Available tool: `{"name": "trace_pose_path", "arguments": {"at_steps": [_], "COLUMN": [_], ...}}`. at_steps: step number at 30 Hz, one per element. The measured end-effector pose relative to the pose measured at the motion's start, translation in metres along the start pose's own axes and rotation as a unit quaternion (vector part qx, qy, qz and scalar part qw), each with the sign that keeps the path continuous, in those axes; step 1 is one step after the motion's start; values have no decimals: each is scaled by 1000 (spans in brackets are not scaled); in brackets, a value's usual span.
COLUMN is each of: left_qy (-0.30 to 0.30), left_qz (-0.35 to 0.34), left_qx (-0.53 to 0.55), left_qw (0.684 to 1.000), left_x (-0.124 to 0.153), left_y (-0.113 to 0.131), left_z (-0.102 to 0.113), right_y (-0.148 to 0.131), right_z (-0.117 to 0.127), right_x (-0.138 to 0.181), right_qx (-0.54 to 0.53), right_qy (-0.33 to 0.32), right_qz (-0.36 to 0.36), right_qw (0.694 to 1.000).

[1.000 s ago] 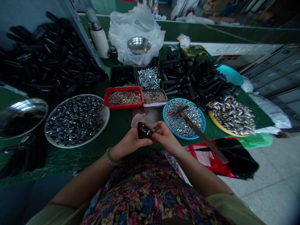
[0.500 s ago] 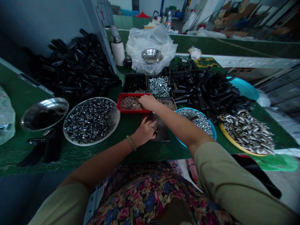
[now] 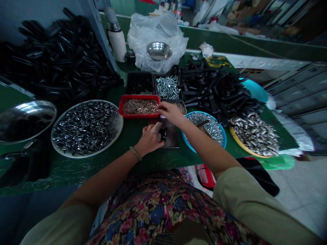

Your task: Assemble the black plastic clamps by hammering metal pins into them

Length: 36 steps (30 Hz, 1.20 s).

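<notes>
Holds a black part [image 3: 163, 133] in the left grip [image 3: 149, 139], fingers curled shut over it, and presses it onto a dark plate [image 3: 172, 139] near the front edge of the green surface [image 3: 76, 170]. Shows only the part's right end past the thumb, pointing toward the blue dish [image 3: 224, 134] of nuts. Seems to lay the long axis left to right, flat on the plate, though most of it is hidden under the fingers.

Holds the right grip [image 3: 170, 112] farther out, just behind the plate, fingertips [image 3: 158, 108] down at the right rim of the red tray [image 3: 139, 116] of thin pins. Cannot tell whether those fingertips are pinched or apart, or hold anything.

Beyond the red tray: bright screws [image 3: 167, 87] in a dark tray. To the left: metal rings [image 3: 84, 126] heaped on a round plate, then a steel bowl [image 3: 38, 109]. To the right, past the blue dish: a yellow dish [image 3: 236, 140] of metal sleeves. At the back: heaps of black parts [image 3: 58, 58] on both sides.
</notes>
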<state>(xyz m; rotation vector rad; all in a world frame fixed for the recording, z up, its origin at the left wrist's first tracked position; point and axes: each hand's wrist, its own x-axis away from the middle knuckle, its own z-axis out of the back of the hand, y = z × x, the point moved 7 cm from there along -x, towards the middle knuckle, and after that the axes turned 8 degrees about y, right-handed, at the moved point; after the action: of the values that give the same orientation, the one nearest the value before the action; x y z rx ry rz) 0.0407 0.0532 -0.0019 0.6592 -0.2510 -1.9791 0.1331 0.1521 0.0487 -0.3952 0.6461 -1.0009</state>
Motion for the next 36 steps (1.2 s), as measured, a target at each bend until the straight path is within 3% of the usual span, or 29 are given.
{"name": "trace_pose_path", "arguments": {"at_steps": [4,7,13,17,21,23,25,26,29,32,36], "left_qy": [-10,-15,-16,-21,-19,-16,-16,-18,-19,-17,-14], "left_qz": [-2,9,8,14,13,14,15,14,8,4,6], "left_qx": [8,5,1,3,5,7,8,9,7,7,23], "left_qw": [1000,1000,1000,1000,1000,1000,1000,1000,1000,1000,1000], "left_x": [0,0,0,-1,-1,-1,-1,-1,-1,-1,-1], "left_y": [-1,-3,-1,1,2,2,1,1,1,0,0], "left_z": [-2,-4,-4,-2,-1,-1,-1,-1,-1,-1,-1], "right_y": [23,29,12,-7,-11,-3,21,38,78,80,32], "right_z": [1,-7,-6,-14,-8,16,56,77,113,111,85], "right_x": [65,85,81,83,90,103,126,142,189,204,182], "right_qx": [-75,-53,114,244,269,278,325,360,415,402,267], "right_qy": [22,4,-16,-58,-81,-48,12,37,-9,-38,15], "right_qz": [-108,-131,-41,52,62,25,-80,-155,-298,-311,-284], "right_qw": [991,990,993,967,958,959,942,919,859,861,921]}}
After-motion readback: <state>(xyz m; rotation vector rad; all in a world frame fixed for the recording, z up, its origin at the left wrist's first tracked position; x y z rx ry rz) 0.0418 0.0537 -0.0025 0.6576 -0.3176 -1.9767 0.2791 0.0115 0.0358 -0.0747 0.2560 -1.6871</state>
